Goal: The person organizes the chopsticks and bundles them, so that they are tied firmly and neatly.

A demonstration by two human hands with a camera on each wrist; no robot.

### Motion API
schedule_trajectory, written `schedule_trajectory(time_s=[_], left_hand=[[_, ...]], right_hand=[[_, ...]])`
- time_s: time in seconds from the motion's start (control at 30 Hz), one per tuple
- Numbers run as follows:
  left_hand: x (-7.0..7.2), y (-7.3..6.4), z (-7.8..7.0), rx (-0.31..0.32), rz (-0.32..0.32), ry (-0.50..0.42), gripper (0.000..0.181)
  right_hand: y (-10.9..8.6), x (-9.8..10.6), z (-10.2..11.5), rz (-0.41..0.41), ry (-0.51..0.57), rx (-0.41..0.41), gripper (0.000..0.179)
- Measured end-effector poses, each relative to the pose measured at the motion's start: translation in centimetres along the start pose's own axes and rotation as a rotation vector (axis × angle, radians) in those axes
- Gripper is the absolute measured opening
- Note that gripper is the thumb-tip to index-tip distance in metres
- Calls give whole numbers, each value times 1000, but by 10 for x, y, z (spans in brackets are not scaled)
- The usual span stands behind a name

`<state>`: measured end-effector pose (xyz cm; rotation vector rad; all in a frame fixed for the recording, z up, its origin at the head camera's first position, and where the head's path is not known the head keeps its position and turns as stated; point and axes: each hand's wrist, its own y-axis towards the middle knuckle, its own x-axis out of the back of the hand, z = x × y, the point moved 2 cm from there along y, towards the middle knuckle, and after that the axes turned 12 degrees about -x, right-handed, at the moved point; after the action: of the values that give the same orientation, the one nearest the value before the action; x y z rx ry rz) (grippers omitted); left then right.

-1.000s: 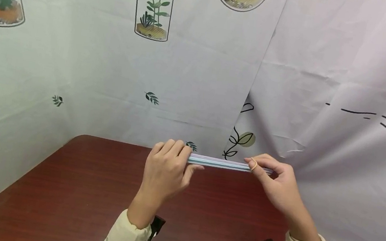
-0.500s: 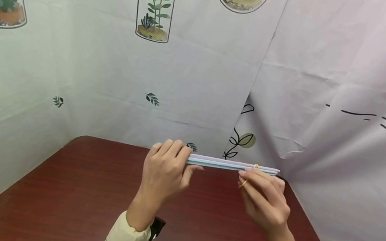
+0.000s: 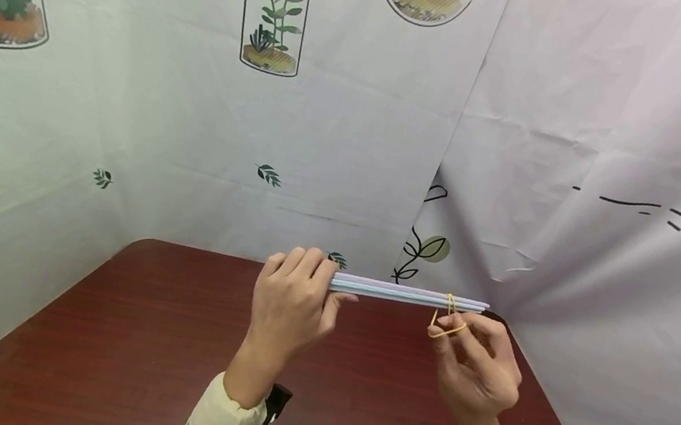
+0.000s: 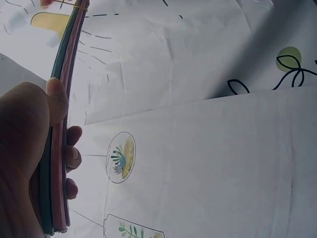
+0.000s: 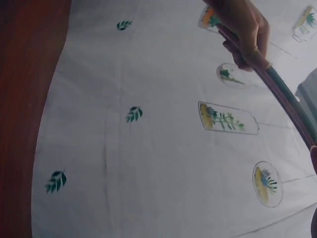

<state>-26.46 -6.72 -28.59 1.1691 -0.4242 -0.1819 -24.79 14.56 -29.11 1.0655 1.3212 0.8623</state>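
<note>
My left hand (image 3: 292, 296) grips the left part of a bundle of thin lilac and pale blue sticks (image 3: 388, 290), held level above the table. Their exact kind is unclear. In the left wrist view the fingers and thumb wrap the sticks (image 4: 58, 168). A yellow rubber band (image 3: 450, 302) goes round the bundle near its right end. Just below that end, my right hand (image 3: 482, 370) pinches a loop of the band with thumb and fingers. The right wrist view shows the left hand (image 5: 247, 25) on the sticks (image 5: 285, 94), with only a sliver of the right hand at the edge.
Beneath both hands lies a dark red wooden table (image 3: 120, 341). A white cloth backdrop (image 3: 358, 135) with printed plants and jars hangs behind and at the sides. Black wrist cameras (image 3: 277, 401) sit at the cuffs.
My right hand has moved from the bundle's right end to below it, drawing out a loop of the rubber band. The band now shows round the sticks. The left hand has hardly moved.
</note>
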Motion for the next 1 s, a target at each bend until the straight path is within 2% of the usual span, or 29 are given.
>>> schedule_trajectory(time_s=[0.13, 0.23, 0.37, 0.43, 0.5, 0.57, 0.63, 0.7, 0.8, 0.9, 0.93, 1.0], left_hand=[[0, 0, 0, 8, -7, -7, 53], [0, 0, 1, 15, -15, -12, 52], [-1, 0, 2, 8, -22, -8, 53], [-1, 0, 2, 3, -24, -11, 53], [-2, 0, 2, -7, -23, -13, 53], [-2, -1, 1, -21, -30, -17, 54], [-2, -1, 0, -37, -33, -20, 54], [-2, -1, -2, -49, -38, -23, 54], [-2, 0, -3, -49, -32, -30, 54], [-2, -1, -3, -41, -25, -40, 55], [-2, -1, -3, -41, -23, -40, 55], [-2, 0, -3, -46, -18, -42, 55]], right_hand=[[-10, 9, -1, -129, 134, -339, 30], [-10, 13, -1, -218, 235, -516, 37], [-5, 13, -2, -295, 255, -723, 37], [-2, 12, -3, -324, 250, -860, 31], [2, 12, -5, -315, 239, -1003, 20], [7, 14, -7, -237, 242, -1143, 15], [13, 15, -10, -97, 268, -1250, 27], [19, 19, -12, 70, 320, -1323, 35], [27, 25, -15, 301, 377, -1385, 38], [29, 31, -18, 472, 398, -1420, 39], [29, 33, -18, 507, 408, -1428, 40], [28, 35, -19, 514, 446, -1425, 41]])
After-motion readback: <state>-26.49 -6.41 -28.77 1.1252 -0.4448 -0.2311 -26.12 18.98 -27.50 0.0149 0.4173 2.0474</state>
